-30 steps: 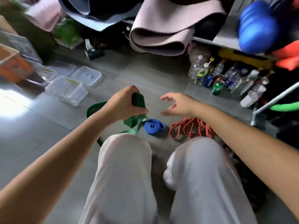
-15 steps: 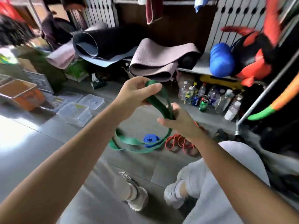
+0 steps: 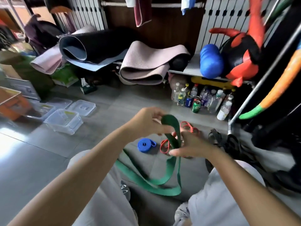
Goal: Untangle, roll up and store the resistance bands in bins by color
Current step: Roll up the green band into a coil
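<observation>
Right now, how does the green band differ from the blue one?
The green band is held up by the left hand and right hand; the blue band lies untouched on the floor. The green band hangs in a long loose loop; the blue band is rolled into a compact coil. Both are flat bands, neither in a bin.

Ahead of me a low shelf (image 3: 192, 67) carries a rolled black mat (image 3: 97, 46) at its left end, a folded pink mat (image 3: 146, 64) in the middle and a blue bolster (image 3: 211, 61) towards the right, touching a red-and-black padded bag (image 3: 241, 53). Under the shelf's right end, bottles and cans (image 3: 202, 98) crowd the grey floor (image 3: 48, 144). A maroon towel (image 3: 141, 12) hangs above.
</observation>
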A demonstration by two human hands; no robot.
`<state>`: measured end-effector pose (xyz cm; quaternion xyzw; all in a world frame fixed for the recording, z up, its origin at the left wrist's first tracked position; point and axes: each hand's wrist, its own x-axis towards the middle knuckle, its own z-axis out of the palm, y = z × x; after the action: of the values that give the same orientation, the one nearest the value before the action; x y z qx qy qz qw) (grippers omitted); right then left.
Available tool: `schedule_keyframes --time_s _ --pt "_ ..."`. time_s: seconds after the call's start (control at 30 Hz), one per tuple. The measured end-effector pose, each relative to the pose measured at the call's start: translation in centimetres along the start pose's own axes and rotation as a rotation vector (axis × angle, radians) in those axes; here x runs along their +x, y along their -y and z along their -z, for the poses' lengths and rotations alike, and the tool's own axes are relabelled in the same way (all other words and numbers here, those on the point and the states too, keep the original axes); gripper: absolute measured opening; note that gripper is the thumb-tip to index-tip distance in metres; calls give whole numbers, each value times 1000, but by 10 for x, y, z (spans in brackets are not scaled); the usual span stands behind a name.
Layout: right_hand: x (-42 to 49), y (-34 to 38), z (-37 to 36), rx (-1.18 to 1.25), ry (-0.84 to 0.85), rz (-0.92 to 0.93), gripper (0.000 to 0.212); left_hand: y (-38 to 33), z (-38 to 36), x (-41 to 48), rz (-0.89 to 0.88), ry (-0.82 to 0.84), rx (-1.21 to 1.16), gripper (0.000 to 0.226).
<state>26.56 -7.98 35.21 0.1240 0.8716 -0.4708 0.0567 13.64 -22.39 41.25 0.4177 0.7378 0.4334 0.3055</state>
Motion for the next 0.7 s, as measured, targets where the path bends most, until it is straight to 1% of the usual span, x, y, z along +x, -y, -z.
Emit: schedule_keyframes --time_s 0.03,0.07,0.13,0.17,0.2,0.23,0.33,0.37,0.4,0.43,0.5,0.57,0.63,0.7 --pt "-1 -7 -9 32 -2 12 30 9 -11 -2 11 18 -5 30" --pt "-2 -11 -17 108 -29 29 35 16 -20 -4 19 25 -28 32" --pt "-5 -20 -29 257 -157 47 53 29 -33 -8 28 18 -101 33" --pt "-8 -24 -34 281 -219 42 57 34 -35 -11 28 6 -158 34" --pt "-11 -28 -38 296 -252 44 56 37 -38 -13 19 -5 -231 35" --pt "-15 -34 -42 301 -258 52 53 39 -39 -16 1 -12 -317 36" --pt "-25 -46 -57 236 -207 21 45 44 -39 -22 -50 -33 -622 34" --pt "-28 -49 -62 268 -211 13 45 45 -38 -22 -57 -34 -726 38" --pt "-29 -51 -66 337 -230 20 50 46 -36 -23 -63 -24 -810 44" --pt "-31 -52 -68 400 -253 30 59 48 -34 -23 -68 -12 -857 49" --pt "-32 -49 -68 437 -268 60 74 51 -32 -25 -64 5 -844 51" --pt "-32 -39 -65 393 -279 98 79 54 -33 -26 -33 2 -756 47" --pt "-29 -27 -60 393 -328 146 75 55 -37 -28 -20 4 -653 39" --pt "-27 -18 -55 405 -347 171 61 55 -40 -30 -17 16 -595 42"
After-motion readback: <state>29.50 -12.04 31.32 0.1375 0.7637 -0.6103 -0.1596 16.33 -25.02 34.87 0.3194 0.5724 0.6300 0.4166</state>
